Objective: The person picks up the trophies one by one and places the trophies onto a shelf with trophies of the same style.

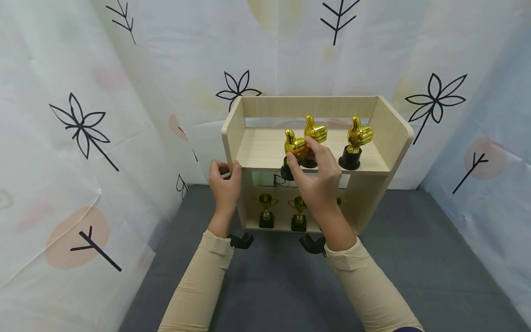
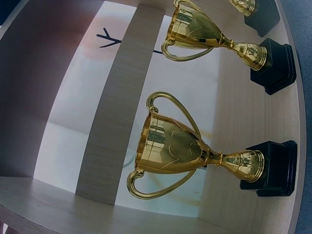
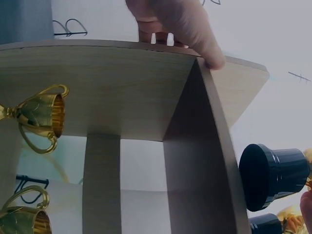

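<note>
My right hand (image 1: 322,182) pinches a gold thumbs-up trophy (image 1: 293,145) with a round black base, at the front edge of the upper shelf. In the right wrist view that base (image 3: 273,176) is close over the board's edge. Just behind it stands a second thumbs-up trophy (image 1: 317,132), partly covered by my fingers. A third thumbs-up trophy (image 1: 356,137) is upright at the right end. With its fingers around the edge, my left hand (image 1: 225,188) holds the left side panel (image 1: 230,133) of the wooden shelf unit, also visible in the right wrist view.
On the lower shelf, gold two-handled cups stand on square black bases: a left cup (image 1: 266,210), a middle cup (image 1: 298,213), and another mostly hidden behind my right hand. The unit stands on a dark grey table (image 1: 274,281). Patterned cloth (image 1: 166,69) hangs behind and beside it.
</note>
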`<state>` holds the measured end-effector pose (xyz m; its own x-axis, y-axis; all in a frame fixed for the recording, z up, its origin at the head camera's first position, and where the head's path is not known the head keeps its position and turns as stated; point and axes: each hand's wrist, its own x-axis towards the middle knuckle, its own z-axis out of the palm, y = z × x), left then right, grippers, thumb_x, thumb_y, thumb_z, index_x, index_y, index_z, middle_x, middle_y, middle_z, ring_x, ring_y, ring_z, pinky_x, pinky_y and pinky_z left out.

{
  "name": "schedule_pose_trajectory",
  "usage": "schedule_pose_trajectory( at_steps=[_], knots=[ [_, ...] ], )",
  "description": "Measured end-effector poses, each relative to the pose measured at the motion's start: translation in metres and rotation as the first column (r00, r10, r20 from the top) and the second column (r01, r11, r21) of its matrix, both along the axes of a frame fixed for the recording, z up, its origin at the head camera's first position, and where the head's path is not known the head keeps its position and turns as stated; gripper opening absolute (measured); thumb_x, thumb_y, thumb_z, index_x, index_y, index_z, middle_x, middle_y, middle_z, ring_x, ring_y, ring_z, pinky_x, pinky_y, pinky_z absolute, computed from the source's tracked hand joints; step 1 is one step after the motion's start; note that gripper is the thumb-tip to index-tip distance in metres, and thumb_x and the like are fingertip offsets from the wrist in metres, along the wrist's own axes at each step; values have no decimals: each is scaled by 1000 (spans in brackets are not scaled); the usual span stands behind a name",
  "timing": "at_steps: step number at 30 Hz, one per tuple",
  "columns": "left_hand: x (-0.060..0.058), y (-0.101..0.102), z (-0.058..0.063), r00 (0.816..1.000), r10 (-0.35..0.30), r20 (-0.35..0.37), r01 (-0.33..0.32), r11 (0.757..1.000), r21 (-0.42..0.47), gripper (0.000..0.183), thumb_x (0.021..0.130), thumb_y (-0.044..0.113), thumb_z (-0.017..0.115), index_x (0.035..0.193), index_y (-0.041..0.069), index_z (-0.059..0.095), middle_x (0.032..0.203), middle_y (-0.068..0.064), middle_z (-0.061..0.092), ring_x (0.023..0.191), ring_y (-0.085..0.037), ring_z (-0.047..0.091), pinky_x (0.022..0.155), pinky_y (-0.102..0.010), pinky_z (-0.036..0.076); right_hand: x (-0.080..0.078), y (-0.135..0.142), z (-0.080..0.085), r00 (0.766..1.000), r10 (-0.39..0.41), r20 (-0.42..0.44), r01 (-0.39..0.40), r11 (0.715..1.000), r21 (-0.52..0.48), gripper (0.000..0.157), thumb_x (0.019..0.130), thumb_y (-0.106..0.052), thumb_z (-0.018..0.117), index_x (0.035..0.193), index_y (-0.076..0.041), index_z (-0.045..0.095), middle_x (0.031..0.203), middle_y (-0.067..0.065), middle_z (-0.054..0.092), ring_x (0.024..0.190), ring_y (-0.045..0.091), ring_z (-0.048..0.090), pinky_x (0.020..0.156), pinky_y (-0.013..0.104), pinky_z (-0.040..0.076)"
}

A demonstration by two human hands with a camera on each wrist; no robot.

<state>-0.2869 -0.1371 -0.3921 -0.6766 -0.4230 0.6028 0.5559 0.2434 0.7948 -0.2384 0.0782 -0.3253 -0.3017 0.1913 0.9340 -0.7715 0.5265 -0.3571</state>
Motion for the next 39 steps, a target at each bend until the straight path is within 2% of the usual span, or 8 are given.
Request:
schedule_pose_trajectory(
  at_steps=[7,13,18,22,28,32,36,39],
  knots=[
    [-3,-4,-4,1000,-9,16,9,1000,-16,26,100,23,69,88,10,50,89,-5,57,86,-16,61,76,-45,57,-5,-2,-2,1000,-17,5,17,1000,19,42,91,-14,85,127,3,71,107,23,74,91,34,73,77,48,63],
    [-4,-5,-3,1000,-4,18,5,1000,-25,26,100,24,68,87,11,49,89,-5,56,86,-16,60,75,-31,55,-9,-5,1,1000,-18,9,17,999,42,42,92,-15,84,127,4,70,105,23,74,89,34,72,75,50,62],
    [-4,-5,-3,1000,-1,17,1,999,-35,26,100,24,67,87,12,49,90,-6,56,87,-15,60,74,-29,55,-13,-8,0,1000,-17,-2,17,999,48,42,93,-15,83,128,3,70,103,23,73,87,34,71,75,48,62],
    [-4,-5,-4,1000,-3,7,3,999,-37,27,99,25,68,87,11,49,89,-4,56,86,-17,61,73,-29,55,-16,-10,1,1000,-17,-3,17,998,58,41,93,-15,83,127,5,70,103,23,73,88,33,71,76,46,62],
    [-4,-4,-3,1000,-1,12,1,1000,-18,27,99,23,69,86,11,48,88,-2,54,86,-15,59,75,-39,56,-23,-15,3,1000,-5,8,5,997,72,39,93,-15,83,124,5,70,105,22,75,90,32,72,80,44,63],
    [-4,-2,-3,1000,15,16,-15,1000,-15,26,99,18,69,87,6,49,88,-5,54,86,-15,58,74,-31,54,-26,-18,4,1000,2,9,-2,996,87,39,93,-15,83,124,6,70,105,22,75,91,32,73,81,43,63],
    [-4,0,-1,999,31,18,-30,999,-14,25,99,9,67,89,-5,49,89,-12,55,87,-22,59,73,-23,50,-28,-20,4,1000,8,16,-9,996,92,39,94,-16,83,124,6,70,104,23,75,91,33,73,81,43,63],
    [-4,1,0,999,36,15,-36,999,-12,24,99,7,67,90,-7,49,89,-16,55,87,-27,59,73,-23,51,-30,-21,5,999,16,28,-19,996,91,40,94,-16,83,125,6,70,104,22,75,91,33,73,82,43,63]
  ],
)
